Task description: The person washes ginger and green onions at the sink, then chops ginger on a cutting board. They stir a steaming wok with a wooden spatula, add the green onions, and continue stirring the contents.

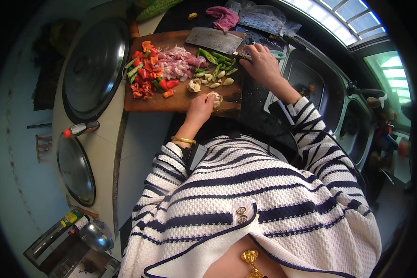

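My left hand (202,108) holds a garlic bulb (215,98) with its cloves showing, over the near edge of the wooden cutting board (180,103). My right hand (263,64) is at the handle of a cleaver (213,39), whose broad blade lies on the far part of the board; whether the fingers grip the handle I cannot tell. On the board are cut red peppers (146,73), a pile of sliced raw meat (177,62) and sliced green peppers (217,59). Several loose garlic cloves (228,81) and another garlic bulb (194,85) lie nearer me.
Right of the board is a double metal sink (304,78). A pink cloth (223,17) and plastic bags (262,19) lie beyond it. On the left counter stand a large round dark lid (95,69), a smaller lid (76,170) and a red-capped bottle (81,129).
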`<state>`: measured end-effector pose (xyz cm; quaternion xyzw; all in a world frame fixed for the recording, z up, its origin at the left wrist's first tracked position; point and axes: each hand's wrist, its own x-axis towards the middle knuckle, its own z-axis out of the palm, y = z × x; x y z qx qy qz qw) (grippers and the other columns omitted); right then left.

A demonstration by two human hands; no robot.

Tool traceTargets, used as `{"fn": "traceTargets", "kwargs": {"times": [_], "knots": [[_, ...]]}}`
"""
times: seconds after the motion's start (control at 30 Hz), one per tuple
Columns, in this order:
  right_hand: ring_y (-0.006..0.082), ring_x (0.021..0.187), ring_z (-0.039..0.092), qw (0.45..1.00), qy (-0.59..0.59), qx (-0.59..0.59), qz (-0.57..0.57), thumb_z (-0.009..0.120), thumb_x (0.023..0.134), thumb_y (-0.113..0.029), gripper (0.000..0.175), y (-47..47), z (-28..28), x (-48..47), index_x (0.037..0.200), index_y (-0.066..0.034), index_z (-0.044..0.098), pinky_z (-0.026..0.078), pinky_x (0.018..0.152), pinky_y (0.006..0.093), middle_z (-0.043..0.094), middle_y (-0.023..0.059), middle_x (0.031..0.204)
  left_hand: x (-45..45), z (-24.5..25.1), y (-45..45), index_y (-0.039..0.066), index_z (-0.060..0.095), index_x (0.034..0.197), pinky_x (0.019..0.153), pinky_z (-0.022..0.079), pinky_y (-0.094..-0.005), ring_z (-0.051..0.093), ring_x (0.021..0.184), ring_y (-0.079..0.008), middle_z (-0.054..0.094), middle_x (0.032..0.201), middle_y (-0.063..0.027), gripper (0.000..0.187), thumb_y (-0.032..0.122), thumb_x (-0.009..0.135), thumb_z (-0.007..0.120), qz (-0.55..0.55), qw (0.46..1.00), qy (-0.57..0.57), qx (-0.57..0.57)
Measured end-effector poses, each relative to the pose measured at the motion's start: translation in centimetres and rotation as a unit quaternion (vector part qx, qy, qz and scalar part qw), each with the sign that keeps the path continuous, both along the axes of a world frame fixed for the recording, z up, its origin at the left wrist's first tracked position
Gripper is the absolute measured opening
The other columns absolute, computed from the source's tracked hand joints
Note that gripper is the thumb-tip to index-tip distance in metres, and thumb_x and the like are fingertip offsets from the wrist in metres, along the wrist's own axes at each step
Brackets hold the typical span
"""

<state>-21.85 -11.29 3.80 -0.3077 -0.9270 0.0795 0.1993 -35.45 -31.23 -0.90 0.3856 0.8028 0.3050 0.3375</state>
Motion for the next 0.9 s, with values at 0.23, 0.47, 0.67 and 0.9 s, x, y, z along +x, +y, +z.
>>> {"fn": "traceTargets", "kwargs": {"times": [0.23, 0.47, 0.67, 0.9], "knots": [[0.0308, 0.085, 0.061, 0.958, -0.249, -0.137, 0.021, 0.059, 0.071, -0.029, 0.035, 2.9, -0.5, -2.2, 0.095, -0.0043, 0.058, 0.047, 0.074, 0.0395, 0.063, 0.0157, 0.088, 0.1, -0.1, 0.6, 0.002, 0.058, 0.064, 0.057, 0.042, -0.0471, 0.055, 0.066, -0.0408, 0.056, 0.066, -0.0226, 0.044, 0.042, 0.081, 0.052, 0.041, 0.990, 0.134, -0.021], [0.0313, 0.065, 0.058, 0.945, 0.033, -0.317, 0.070, 0.057, 0.071, -0.019, 0.027, -0.7, 3.1, 2.7, 0.089, -0.0001, 0.049, 0.045, 0.062, 0.0398, 0.058, 0.0176, 0.069, 2.0, 1.2, 0.6, 0.001, 0.059, 0.074, 0.045, 0.042, -0.0247, 0.054, 0.045, -0.0104, 0.060, 0.057, -0.0058, 0.040, 0.037, 0.086, 0.049, 0.087, 0.984, -0.143, -0.063], [0.0384, 0.073, 0.057, 0.944, -0.030, -0.329, 0.001, 0.061, 0.072, -0.020, 0.030, -10.1, 0.4, 10.0, 0.091, -0.0005, 0.050, 0.044, 0.062, 0.0422, 0.058, 0.0222, 0.074, 2.1, 1.2, -0.5, 0.001, 0.059, 0.073, 0.044, 0.042, -0.0218, 0.055, 0.047, -0.0105, 0.062, 0.064, -0.0071, 0.035, 0.035, 0.082, 0.057, 0.036, 0.982, -0.172, -0.068], [0.0407, 0.073, 0.057, 0.958, -0.093, -0.257, -0.086, 0.062, 0.078, -0.036, 0.038, -16.5, -3.4, 11.5, 0.083, -0.0014, 0.048, 0.044, 0.062, 0.0456, 0.059, 0.0224, 0.074, 2.3, -1.6, -4.3, 0.002, 0.058, 0.083, 0.050, 0.047, -0.0243, 0.059, 0.058, -0.0135, 0.062, 0.072, -0.0069, 0.017, 0.019, 0.082, 0.058, 0.118, 0.952, -0.281, -0.005]]}}
